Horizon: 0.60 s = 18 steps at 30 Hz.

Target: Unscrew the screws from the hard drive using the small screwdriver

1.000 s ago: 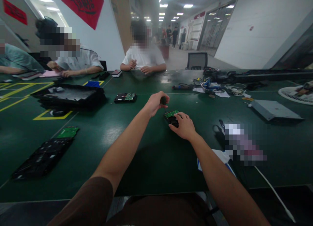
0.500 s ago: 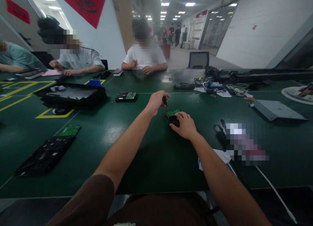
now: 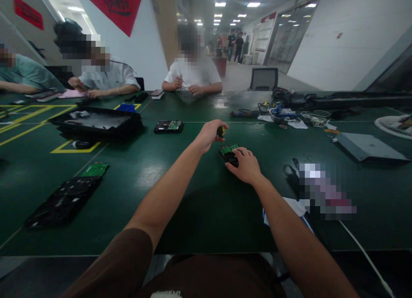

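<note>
My left hand (image 3: 210,134) is closed round the black and yellow handle of a small screwdriver (image 3: 220,132), held upright with its tip down on a hard drive (image 3: 228,152) that shows a green circuit board. My right hand (image 3: 246,165) rests on the near right side of that drive, fingers curled over its edge and holding it on the green table (image 3: 206,195).
A second hard drive (image 3: 168,126) lies further back left. A black tray (image 3: 96,123) and a black panel with a green board (image 3: 67,197) lie at the left. Cables and tools (image 3: 283,113) and a grey box (image 3: 370,147) sit at the right. Three people sit across the table.
My hands stay on the drive; the left hand has turned slightly on the screwdriver handle. The view has shifted a little.
</note>
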Each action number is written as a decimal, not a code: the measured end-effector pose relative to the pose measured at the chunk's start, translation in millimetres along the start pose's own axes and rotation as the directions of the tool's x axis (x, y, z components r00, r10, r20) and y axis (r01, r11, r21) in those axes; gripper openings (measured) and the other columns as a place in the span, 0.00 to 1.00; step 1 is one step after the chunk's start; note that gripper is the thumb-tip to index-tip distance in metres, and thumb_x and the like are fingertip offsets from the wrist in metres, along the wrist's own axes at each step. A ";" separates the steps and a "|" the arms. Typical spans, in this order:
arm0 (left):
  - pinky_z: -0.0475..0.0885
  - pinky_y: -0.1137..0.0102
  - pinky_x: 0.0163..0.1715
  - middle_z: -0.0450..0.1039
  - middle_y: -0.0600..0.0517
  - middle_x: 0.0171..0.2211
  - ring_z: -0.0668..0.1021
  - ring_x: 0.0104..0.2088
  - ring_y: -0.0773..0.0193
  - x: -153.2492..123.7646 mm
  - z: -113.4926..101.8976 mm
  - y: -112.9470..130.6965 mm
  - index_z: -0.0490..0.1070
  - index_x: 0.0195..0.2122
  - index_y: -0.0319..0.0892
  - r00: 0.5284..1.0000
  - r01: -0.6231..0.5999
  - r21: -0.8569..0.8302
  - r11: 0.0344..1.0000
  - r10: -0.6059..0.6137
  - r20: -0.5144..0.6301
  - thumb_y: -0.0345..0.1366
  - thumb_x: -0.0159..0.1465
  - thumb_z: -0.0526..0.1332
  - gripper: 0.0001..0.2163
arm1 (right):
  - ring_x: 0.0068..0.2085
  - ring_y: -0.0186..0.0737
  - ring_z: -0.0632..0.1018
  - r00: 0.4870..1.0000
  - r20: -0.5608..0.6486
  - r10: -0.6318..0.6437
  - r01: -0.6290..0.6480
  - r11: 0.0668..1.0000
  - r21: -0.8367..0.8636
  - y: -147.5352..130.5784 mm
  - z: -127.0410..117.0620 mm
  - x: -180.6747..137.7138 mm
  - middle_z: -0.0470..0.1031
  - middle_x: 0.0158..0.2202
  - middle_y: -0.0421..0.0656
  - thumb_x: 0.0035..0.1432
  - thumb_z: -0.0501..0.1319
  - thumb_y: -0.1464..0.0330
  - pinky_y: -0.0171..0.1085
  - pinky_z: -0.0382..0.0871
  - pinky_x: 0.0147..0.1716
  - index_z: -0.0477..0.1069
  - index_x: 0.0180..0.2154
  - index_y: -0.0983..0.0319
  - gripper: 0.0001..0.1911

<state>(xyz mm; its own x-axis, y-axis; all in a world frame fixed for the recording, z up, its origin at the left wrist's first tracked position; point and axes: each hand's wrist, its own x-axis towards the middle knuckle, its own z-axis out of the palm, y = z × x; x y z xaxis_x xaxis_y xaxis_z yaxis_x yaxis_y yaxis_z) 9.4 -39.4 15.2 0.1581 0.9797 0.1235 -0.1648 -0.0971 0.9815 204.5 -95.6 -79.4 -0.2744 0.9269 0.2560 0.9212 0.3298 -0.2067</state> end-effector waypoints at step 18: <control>0.77 0.67 0.31 0.76 0.47 0.32 0.79 0.33 0.61 -0.5 2.5 -1.3 0.74 0.38 0.40 0.998 0.033 -0.125 0.992 -0.039 -0.045 0.39 0.62 0.60 0.09 | 0.65 0.63 0.67 0.999 -0.037 0.001 -0.001 1.000 0.004 -1.5 2.0 -0.7 0.64 0.68 0.52 0.64 0.58 0.47 0.58 0.68 0.58 0.68 0.64 0.58 0.34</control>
<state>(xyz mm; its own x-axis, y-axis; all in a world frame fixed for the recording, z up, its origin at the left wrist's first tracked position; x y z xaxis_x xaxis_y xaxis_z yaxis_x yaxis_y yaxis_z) 11.9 -40.2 14.3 0.1205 0.9896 0.0782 -0.2798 -0.0417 0.9591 202.8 -96.4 -81.1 -0.2633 0.9199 0.2906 0.9202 0.3299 -0.2106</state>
